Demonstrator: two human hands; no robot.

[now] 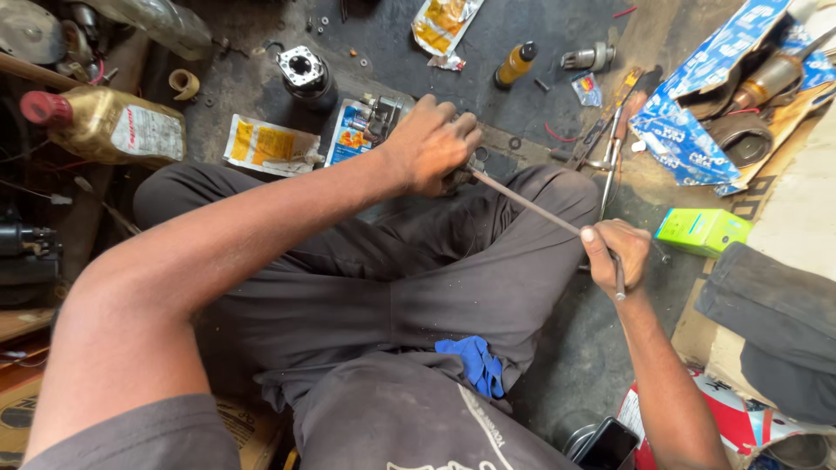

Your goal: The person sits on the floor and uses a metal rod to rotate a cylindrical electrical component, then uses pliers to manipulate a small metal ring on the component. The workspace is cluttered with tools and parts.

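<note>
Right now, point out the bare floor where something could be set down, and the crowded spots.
Bare floor lies between the black cylindrical part and the orange-capped bottle. A second patch lies right of the knee, below the right hand. It is crowded around the left hand, at the blue carton and by the oil bottle.

A person is sitting cross-legged on the floor, the left hand (431, 144) resting on a metal part (383, 117) just beyond the knees. From that part, a rod (531, 207) is running right to the right hand (616, 252). A bottle (109, 126) is lying far left of the part, a box (704, 231) right.
</note>
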